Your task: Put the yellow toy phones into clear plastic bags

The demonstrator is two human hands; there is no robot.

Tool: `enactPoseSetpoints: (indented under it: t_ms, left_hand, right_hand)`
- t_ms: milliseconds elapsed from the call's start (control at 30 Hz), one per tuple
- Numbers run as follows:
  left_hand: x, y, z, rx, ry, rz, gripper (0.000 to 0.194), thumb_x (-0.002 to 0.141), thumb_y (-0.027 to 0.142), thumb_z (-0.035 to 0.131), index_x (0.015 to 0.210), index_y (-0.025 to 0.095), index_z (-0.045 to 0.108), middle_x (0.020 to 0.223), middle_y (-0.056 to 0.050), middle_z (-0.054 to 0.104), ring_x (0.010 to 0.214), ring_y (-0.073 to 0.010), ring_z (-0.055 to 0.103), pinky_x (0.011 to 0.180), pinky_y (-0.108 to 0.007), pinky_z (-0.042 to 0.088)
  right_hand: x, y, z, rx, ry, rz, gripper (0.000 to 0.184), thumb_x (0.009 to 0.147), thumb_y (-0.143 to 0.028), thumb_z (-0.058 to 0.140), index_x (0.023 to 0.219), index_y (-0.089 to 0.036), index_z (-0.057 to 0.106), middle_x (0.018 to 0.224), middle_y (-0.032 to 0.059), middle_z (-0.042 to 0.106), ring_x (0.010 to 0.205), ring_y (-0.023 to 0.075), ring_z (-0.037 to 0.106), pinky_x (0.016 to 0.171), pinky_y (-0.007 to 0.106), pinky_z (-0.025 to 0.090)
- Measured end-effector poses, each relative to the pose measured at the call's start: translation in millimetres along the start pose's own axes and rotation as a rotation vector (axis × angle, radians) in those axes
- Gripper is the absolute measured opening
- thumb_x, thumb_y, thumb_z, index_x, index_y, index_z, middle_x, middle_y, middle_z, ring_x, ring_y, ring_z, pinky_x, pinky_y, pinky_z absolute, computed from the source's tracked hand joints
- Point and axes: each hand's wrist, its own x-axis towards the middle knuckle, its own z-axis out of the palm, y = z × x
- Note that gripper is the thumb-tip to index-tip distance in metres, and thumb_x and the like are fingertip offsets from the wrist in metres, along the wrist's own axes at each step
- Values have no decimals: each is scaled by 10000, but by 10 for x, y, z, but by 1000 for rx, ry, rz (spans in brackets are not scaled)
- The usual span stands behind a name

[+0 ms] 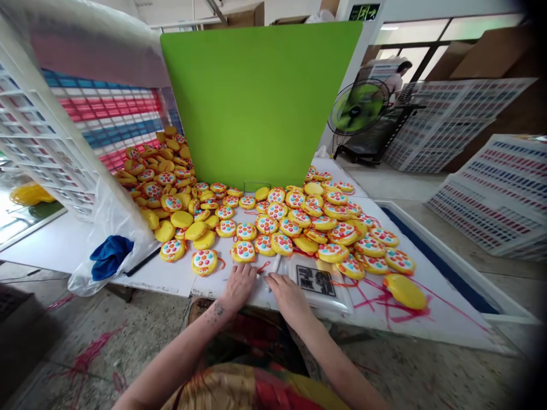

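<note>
At the table's front edge, my left hand (240, 286) is closed, its fingers pressed together and pointing down. A red cord loop (264, 266) lies at its fingertips. Close by on the right, my right hand (289, 293) is also closed, thumb and fingers together near the tabletop. What either hand pinches is too small to make out. A clear plastic bag (342, 297) with a black printed label (316, 281) lies beside my right hand. Just beyond my left hand sits a yellow toy (243, 251) with a white top and coloured dots; a similar toy (205, 262) lies to its left.
Many more such toys (337, 253) spread over the white table (453, 319), heaped at left beside a white crate (64, 142). A green board (265, 102) stands behind. A blue cloth (110, 257) lies left. A fan (359, 108), stacked crates (496, 196) and a person (395, 82) are right.
</note>
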Motion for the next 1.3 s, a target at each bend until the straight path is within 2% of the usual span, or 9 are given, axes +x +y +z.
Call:
enactPoseSetpoints:
  t_ms: [200, 367, 567, 700, 867, 1000, 1067, 1133, 1300]
  left_hand:
    - [-20, -162, 12, -176, 64, -60, 288, 909, 95, 370, 1158, 170, 493, 1080, -94, 555, 1009, -232, 518, 894, -405, 439]
    - [28, -197, -93, -877, 216, -357, 238, 887, 129, 374, 1089, 177, 491, 1022, -80, 540, 942, -203, 561, 810, -358, 484]
    - [-18, -109, -300, -1968, 36, -751, 267, 834, 409, 547, 928, 165, 496, 665, 41, 501, 553, -88, 499, 511, -197, 403]
    - [-160, -189, -404, -2161, -49, -810, 363, 718, 458, 689, 836, 151, 535, 654, 36, 517, 536, -64, 487, 494, -172, 379]
    - [-483, -795, -539, -1766, -14, -789, 356, 772, 487, 604, 921, 181, 497, 603, 63, 490, 434, -62, 420, 434, -185, 361]
    - [-840, -1628, -706, -636, 124, -894, 228, 874, 336, 489, 1031, 172, 487, 781, -22, 570, 657, -141, 560, 562, -236, 447]
    - [-980, -1987, -749, -424, 149, -934, 306, 874, 226, 478, 1176, 175, 467, 1059, -109, 564, 938, -219, 568, 724, -299, 464]
    - [-1060, -2240, -738, -43, 16, -935, 398, 898, 201, 419, 1295, 209, 419, 1137, -120, 540, 1007, -247, 550, 767, -319, 455]
    - [-1005, -2568, -591, 72, -112, -843, 437, 891, 150, 405, 1310, 261, 465, 1098, -92, 586, 1003, -232, 529, 842, -309, 418]
  right_hand:
    - [89, 19, 233, -55, 23, -53, 267, 849, -56, 501, 986, -240, 639, 1076, 57, 628, 895, 208, 600, 694, 293, 506]
    - [82, -21, 91, 46, 182, -189, 286, 896, -77, 414, 1054, -216, 607, 1114, 74, 619, 878, 177, 593, 739, 294, 505]
    - [205, -386, -323, 174, 357, -405, 263, 930, -141, 407, 1080, -212, 611, 1127, 84, 622, 928, 175, 576, 807, 307, 492]
    - [340, -602, -340, 231, 335, -510, 283, 927, -153, 406, 1096, -221, 622, 1090, 88, 638, 917, 176, 583, 807, 311, 505]
    - [353, -638, -253, 343, 298, -507, 379, 902, -93, 368, 1192, -212, 580, 1223, 112, 582, 1042, 197, 571, 868, 341, 511]
    - [253, -513, -130, 346, 237, -416, 351, 885, -75, 398, 1146, -200, 597, 1185, 116, 596, 987, 199, 597, 846, 346, 530]
    - [202, -452, -56, 338, 211, -393, 340, 880, -67, 396, 1110, -201, 609, 1162, 112, 604, 961, 199, 606, 829, 347, 537]
    - [166, -411, 9, 329, 201, -382, 325, 880, -64, 390, 1061, -205, 621, 1136, 104, 614, 944, 200, 610, 815, 350, 542]
    - [129, -362, 106, 319, 211, -355, 305, 874, -56, 391, 1001, -201, 628, 1082, 95, 635, 918, 200, 616, 793, 353, 546]
